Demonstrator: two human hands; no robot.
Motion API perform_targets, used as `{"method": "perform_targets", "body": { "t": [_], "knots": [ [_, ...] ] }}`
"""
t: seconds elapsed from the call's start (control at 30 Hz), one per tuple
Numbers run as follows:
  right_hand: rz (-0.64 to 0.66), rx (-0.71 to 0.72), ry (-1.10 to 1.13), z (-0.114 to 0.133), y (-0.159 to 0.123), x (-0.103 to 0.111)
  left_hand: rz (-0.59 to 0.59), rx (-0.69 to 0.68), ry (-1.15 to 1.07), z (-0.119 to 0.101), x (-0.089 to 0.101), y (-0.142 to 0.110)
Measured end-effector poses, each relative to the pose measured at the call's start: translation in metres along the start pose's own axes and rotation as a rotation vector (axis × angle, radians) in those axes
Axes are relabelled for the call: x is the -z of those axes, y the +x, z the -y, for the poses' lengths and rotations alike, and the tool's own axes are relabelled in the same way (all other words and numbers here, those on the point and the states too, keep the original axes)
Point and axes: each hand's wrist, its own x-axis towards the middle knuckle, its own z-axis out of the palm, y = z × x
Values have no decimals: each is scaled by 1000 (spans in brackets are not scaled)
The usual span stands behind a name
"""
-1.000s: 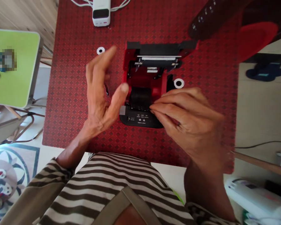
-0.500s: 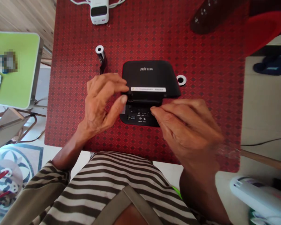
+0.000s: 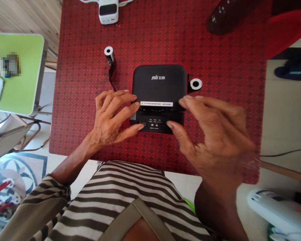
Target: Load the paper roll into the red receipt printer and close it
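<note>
A black receipt printer (image 3: 159, 88) lies on the table in front of me, with white lettering and a white warning label (image 3: 156, 104) on its lid. Its lid is nearly down, leaving a dark gap above the front button panel (image 3: 154, 125). My left hand (image 3: 112, 120) is at the printer's left side, fingertips by the lid's corner and thumb near the front panel, fingers apart. On the other side, my right hand (image 3: 213, 130) has its fingertips at the lid's right corner and its thumb apart from them, near the panel's right end.
A small paper roll (image 3: 108, 51) with a dark trailing strip stands beyond my left hand. Another roll (image 3: 196, 84) sits right of the printer. A white power bank-like device (image 3: 108, 12) with cables and a dark bottle (image 3: 223, 20) are on the far part of the red table (image 3: 80, 77).
The printer's lid has come down over the front. My right hand has left the panel area, moved to the lid's right corner and spread its thumb. My left thumb has moved nearer me.
</note>
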Motion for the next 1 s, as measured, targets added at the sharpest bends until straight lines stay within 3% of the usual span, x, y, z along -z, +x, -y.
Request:
{"method": "perform_targets", "body": {
  "t": [0.13,0.27,0.43,0.53,0.67,0.77,0.83,1.0],
  "knots": [
    [45,-41,-48,0,-7,-2,67,-15,30,2,3,-1],
    [46,-34,-60,1,-11,-5,29,-85,62,3,2,-5],
    [33,-70,-19,0,-16,-7,15,-23,40,-5,2,-5],
    [-58,-96,87,-1,-24,-11,-86,114,-76,-18,-6,-7],
    [-212,-252,166,0,-46,-23,-282,435,-417,-33,-31,-17],
    [-205,-406,237,2,-64,-34,-278,607,-635,-38,-42,-22],
    [-161,-466,247,5,-71,-40,-264,640,-685,-40,-42,-21],
    [-153,-368,228,7,-73,-46,-184,646,-670,-40,-32,-13]
  ]
}}
